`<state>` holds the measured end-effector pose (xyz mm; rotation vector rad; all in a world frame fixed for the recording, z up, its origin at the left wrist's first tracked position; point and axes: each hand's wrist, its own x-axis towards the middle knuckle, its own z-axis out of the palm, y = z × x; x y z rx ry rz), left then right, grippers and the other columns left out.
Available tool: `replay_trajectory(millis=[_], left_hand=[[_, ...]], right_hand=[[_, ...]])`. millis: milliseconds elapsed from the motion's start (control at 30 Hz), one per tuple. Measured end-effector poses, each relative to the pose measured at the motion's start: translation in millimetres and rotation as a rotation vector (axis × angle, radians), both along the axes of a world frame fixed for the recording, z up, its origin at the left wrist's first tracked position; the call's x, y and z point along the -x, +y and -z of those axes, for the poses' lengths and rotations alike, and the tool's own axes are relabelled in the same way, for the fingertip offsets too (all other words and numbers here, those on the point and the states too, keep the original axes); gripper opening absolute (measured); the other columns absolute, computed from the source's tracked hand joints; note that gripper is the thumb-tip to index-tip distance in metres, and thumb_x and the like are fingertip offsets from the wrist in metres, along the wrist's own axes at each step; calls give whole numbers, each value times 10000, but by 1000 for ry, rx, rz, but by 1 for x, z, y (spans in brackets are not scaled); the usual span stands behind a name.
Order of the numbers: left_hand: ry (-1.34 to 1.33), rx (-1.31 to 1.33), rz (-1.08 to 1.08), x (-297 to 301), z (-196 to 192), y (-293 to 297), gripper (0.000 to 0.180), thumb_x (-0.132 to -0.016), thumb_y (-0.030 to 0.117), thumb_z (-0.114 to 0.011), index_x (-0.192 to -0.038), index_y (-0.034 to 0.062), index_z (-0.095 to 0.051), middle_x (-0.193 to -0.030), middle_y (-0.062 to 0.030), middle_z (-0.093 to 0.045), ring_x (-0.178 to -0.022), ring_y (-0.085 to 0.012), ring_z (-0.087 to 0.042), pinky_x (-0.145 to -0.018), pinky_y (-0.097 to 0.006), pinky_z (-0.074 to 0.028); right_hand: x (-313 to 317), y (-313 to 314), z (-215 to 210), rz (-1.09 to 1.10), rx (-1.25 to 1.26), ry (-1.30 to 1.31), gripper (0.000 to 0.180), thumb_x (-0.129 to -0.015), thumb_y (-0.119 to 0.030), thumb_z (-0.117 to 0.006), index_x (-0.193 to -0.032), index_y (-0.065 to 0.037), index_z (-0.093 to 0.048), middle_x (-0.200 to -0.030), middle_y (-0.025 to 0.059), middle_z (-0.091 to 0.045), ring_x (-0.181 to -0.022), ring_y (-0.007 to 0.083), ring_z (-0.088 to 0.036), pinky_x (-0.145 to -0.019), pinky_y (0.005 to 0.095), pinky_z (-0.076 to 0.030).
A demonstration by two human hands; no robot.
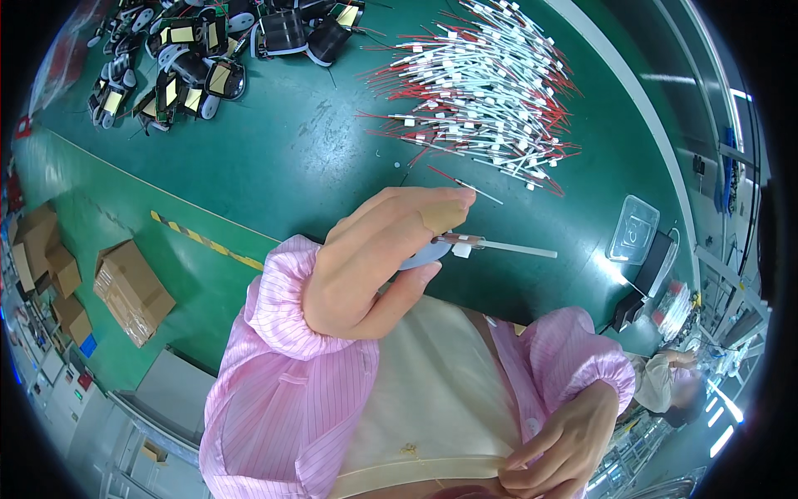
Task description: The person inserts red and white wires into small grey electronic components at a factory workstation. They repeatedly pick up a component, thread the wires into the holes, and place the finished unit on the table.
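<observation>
My left hand (374, 254) is closed over the green table's near edge, a tan plaster around one finger. From its fingertips a thin pale tube (524, 249) sticks out to the right, with a small white tag at its base. A rounded bluish-grey piece (424, 254) shows partly between the fingers and thumb; its shape is mostly hidden. Just beyond the fingertips a loose red-and-white wire (474, 187) lies on the table. My right hand (569, 445) is low at my waist, fingers curled by the cream apron's (432, 374) lower edge. What those fingers hold is hidden.
A big pile of white-sleeved red wires (490, 91) covers the table's far middle. Black housings with yellow pads (191, 71) cluster at the far left. To the right stand a clear plastic box (633, 229) and a dark device (652, 262). Cardboard boxes (133, 291) sit on the floor, left.
</observation>
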<state>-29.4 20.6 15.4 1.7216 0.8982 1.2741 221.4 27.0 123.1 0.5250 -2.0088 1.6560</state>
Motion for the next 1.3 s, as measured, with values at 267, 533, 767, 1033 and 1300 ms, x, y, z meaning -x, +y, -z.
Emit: replay_trajectory(millis=[267,533,767,1033,1300], left_hand=[[7,15,-15,-1,2,-6,389,-798,-85,-503,-1185,-128,-495,-1189,-320,-567,-1073,-404,-601,-917,-435,-481],[7,45,-8,-3,-4,-4,381,-801,-78,-514,-1181,-107,-509,-1189,-305,-574,-1059,-392,-610,-890,-424,-495],[14,41,-23,-5,-2,-5,361,-792,-84,-513,-1152,-113,-519,-1186,-304,-574,-1047,-385,-613,-879,-416,-501],[21,16,8,-4,-1,-2,346,-791,-87,-507,-1135,-124,-522,-1200,-303,-560,-1017,-369,-611,-861,-403,-508],[36,12,12,-1,0,-2,331,-799,-73,-511,-1126,-126,-529,-1206,-299,-558,-1012,-361,-608,-840,-394,-507]], right_hand=[[-12,-3,8,31,-54,-251,375,-995,-337,-410,-1054,-36,-625,-1030,144,-650,-1005,273,-624,-906,569,-427],[-11,-1,7,-37,-24,-179,447,-999,-374,-403,-1066,4,-633,-1015,165,-652,-1015,283,-620,-833,603,-419],[-11,-2,13,-74,1,-132,470,-1001,-381,-392,-1062,16,-636,-1014,170,-654,-1021,280,-619,-827,611,-406],[-3,-3,24,-116,112,-47,485,-1001,-373,-382,-1022,35,-642,-997,188,-651,-1003,281,-622,-815,623,-395],[9,6,23,-73,110,-39,344,-971,-262,-463,-923,22,-650,-936,195,-644,-926,301,-635,-765,579,-455]])
